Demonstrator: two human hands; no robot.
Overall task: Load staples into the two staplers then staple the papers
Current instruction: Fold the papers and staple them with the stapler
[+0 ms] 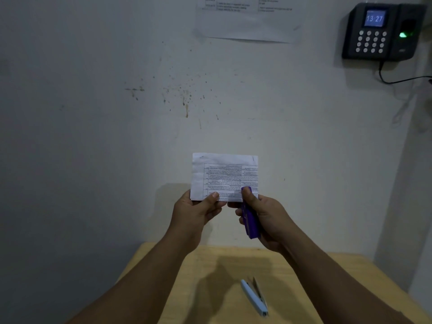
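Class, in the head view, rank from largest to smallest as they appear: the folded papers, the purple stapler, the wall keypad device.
1. wall keypad device
2. folded papers
3. purple stapler, partly hidden by the right hand

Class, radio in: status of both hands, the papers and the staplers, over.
Left hand pinches papers. Right hand grips purple stapler at their lower edge. Blue stapler lies open on table. Nothing in the way.

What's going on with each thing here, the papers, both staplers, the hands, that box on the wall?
papers: held up, pinched at the lower edge.
purple stapler: gripped, nose on the papers' bottom edge.
blue stapler: lying on the table, hinged open.
left hand: holds the papers.
right hand: grips the purple stapler.
wall clock device: lit, showing 13:27.
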